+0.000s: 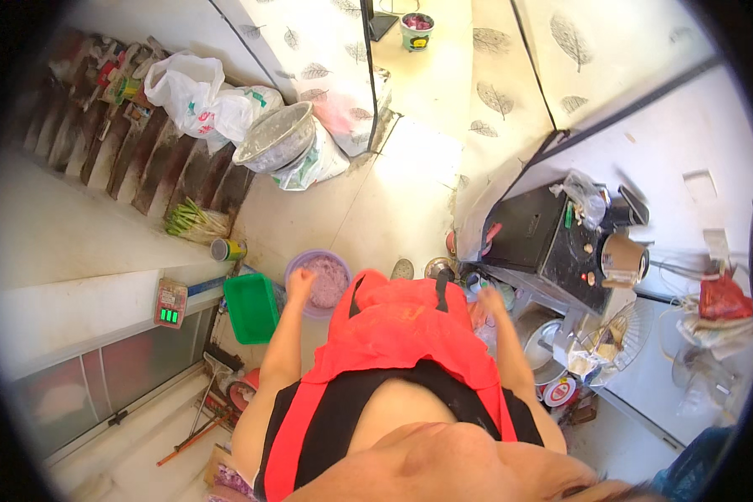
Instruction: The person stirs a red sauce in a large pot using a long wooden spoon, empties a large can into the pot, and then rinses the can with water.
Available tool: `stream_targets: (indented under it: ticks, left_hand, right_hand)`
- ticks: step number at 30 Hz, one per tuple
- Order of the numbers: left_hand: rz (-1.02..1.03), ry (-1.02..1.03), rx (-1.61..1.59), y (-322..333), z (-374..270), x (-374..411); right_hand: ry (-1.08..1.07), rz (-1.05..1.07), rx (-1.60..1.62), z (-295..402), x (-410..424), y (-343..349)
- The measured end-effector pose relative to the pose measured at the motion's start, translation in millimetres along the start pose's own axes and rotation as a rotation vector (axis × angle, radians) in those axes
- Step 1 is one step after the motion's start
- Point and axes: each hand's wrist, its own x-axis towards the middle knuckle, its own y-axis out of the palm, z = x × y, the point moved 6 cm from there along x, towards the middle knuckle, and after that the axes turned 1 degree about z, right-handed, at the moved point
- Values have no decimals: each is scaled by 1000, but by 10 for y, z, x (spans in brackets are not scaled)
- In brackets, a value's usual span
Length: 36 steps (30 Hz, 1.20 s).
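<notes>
My left hand (301,283) hangs at my side, over the left rim of a purple basin (326,253) on the floor. Its fingers look curled, but whether they hold anything is unclear. A pinkish mass (331,282), like minced meat, lies in the basin. My right hand (491,302) is a blur beside my right thigh, nearest some plastic bags and small items under a black cabinet (519,223). Nothing shows plainly in it. Between my arms hangs a red apron (408,314).
Left of the basin sits a green plastic tub (251,307). Scallions (194,221) and a can (228,250) lie by the stairs (144,163). Ahead, a grey bowl (276,138) rests on a sack. Leaf-patterned curtains (496,69) flank the doorway; a wire basket (621,342) stands right.
</notes>
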Motion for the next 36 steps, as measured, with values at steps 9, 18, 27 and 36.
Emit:
stream_targets:
  ticks: [9,18,27,36]
  left_hand:
    - [147,18,-606,387,-1991,1696]
    - [426,636,-592,459,-4819,3594]
    - [488,768,-655,508,-6559,5117]
    - [6,457,-812,625,-6581,7170]
  right_hand:
    - [-591,-5,104,4177,2187,-1539]
    - [-773,-154,333,6111,3088,-2758]
    - [-538,-721,742,5444,3185,-4337]
    - [-270,-1189,725,4454,2903,-4941]
